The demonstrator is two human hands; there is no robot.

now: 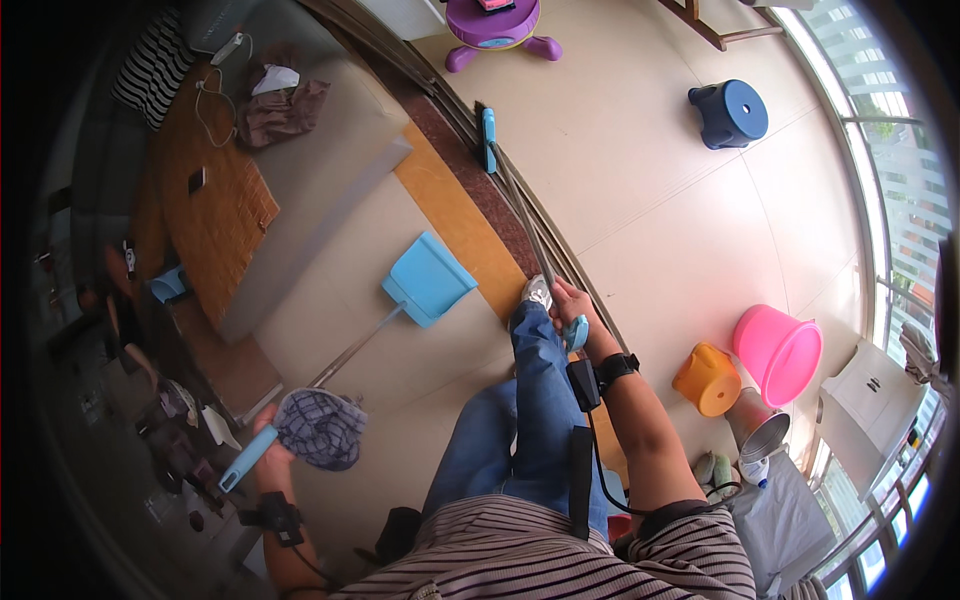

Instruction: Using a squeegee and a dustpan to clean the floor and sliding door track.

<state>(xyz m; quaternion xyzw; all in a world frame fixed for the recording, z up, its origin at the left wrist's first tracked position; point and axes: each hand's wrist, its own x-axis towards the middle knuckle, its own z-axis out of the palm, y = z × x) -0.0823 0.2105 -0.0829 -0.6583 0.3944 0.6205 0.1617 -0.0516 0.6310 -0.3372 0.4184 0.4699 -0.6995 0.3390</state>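
Observation:
My right hand [573, 306] grips the metal handle [529, 217] of a broom. Its blue head [489, 140] with dark bristles rests at the sliding-door track [450, 99]. At lower left, my left hand [274, 448] holds the light-blue grip [249, 457] of a long-handled dustpan, along with a bunched grey-blue checked cloth [321, 427]. The cloth hides part of that hand and of the dustpan handle. Further forward, the blue dustpan pan [429, 280] is over the beige tiled floor, beside a tan border strip; whether it touches the floor I cannot tell.
A grey sofa [322, 142] and a wooden board [217, 202] are on the left. Beyond the track are a purple stool [495, 26], a blue stool [731, 114], an orange stool [707, 379], a pink bucket [778, 354] and a metal bucket [757, 426]. Windows line the right.

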